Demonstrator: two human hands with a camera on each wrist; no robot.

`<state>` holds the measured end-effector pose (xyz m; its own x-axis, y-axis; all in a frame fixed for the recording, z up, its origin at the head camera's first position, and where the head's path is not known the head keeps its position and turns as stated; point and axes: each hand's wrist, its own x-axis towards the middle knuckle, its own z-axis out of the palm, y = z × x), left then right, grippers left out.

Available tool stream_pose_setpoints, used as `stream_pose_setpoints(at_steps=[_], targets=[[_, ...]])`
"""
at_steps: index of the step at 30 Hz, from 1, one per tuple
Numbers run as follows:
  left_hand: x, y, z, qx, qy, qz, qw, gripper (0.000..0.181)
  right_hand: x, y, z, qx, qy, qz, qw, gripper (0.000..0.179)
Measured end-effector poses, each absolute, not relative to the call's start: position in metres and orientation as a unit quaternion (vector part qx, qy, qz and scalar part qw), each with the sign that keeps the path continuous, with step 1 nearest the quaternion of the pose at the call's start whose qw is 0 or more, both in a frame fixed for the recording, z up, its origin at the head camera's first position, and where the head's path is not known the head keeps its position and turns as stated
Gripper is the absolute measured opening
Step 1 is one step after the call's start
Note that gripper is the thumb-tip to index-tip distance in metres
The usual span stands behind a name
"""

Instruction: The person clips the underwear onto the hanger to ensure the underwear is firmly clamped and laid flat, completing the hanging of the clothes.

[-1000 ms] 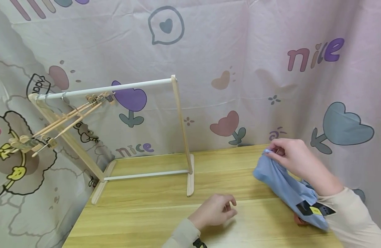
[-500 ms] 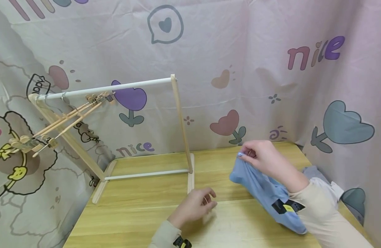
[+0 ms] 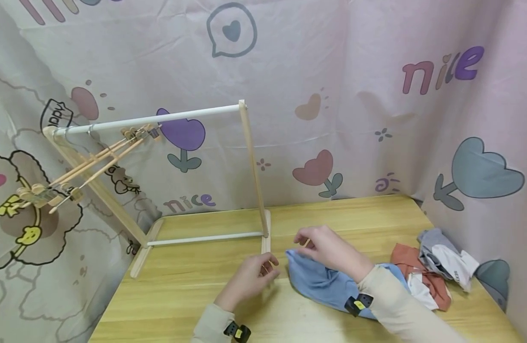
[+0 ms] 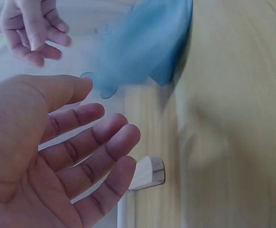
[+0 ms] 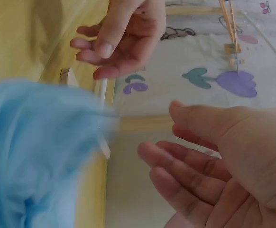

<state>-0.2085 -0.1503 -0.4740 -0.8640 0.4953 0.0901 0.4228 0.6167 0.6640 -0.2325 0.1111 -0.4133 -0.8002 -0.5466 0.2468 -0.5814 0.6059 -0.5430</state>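
Note:
A light blue piece of cloth point(image 3: 308, 281), soft and crumpled like a garment, lies across the wooden table under my right hand and forearm. My right hand point(image 3: 334, 250) is just above its far left end. In the right wrist view the fingers are parted from the blurred cloth point(image 5: 38, 142) and hold nothing. My left hand point(image 3: 246, 280) hovers over the table left of the cloth, fingers loosely bent. Its palm faces up in the left wrist view, with nothing in it. The right sleeve hides part of the cloth.
A wooden rack with a white top bar point(image 3: 173, 116) stands at the left. Wooden clip hangers point(image 3: 96, 166) hang from it. An orange cloth with white point(image 3: 402, 255) and a grey-and-white one point(image 3: 454, 261) lie at the right. A printed curtain point(image 3: 280, 57) closes the back.
My right hand has carried the blue cloth left and nearer, lowered it to the table and let it go. The left hand has shifted left, and the orange and grey cloths are uncovered.

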Motion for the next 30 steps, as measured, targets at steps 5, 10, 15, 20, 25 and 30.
stream_pose_setpoints(at_steps=[5, 10, 15, 20, 25, 30], targets=[[-0.211, -0.145, -0.483, 0.262, 0.898, 0.351, 0.053, 0.014, -0.228, 0.134, -0.422, 0.277, -0.908, 0.315, 0.007, 0.013], [-0.211, -0.136, -0.489, 0.268, 0.9, 0.341, 0.055, 0.014, -0.207, 0.168, -0.427, 0.272, -0.916, 0.294, -0.02, 0.017], [-0.211, -0.124, -0.493, 0.276, 0.909, 0.31, 0.047, 0.02, -0.178, 0.199, -0.443, 0.251, -0.94, 0.225, -0.057, 0.03], [-0.214, -0.114, -0.497, 0.287, 0.918, 0.271, 0.037, 0.026, -0.161, 0.216, -0.462, 0.203, -0.957, 0.177, -0.104, 0.039], [-0.219, -0.104, -0.503, 0.296, 0.928, 0.226, 0.023, 0.025, -0.152, 0.221, -0.48, 0.171, -0.963, 0.166, -0.127, 0.048], [-0.225, -0.099, -0.511, 0.296, 0.937, 0.184, 0.006, 0.016, -0.152, 0.216, -0.491, 0.15, -0.966, 0.159, -0.138, 0.046]])
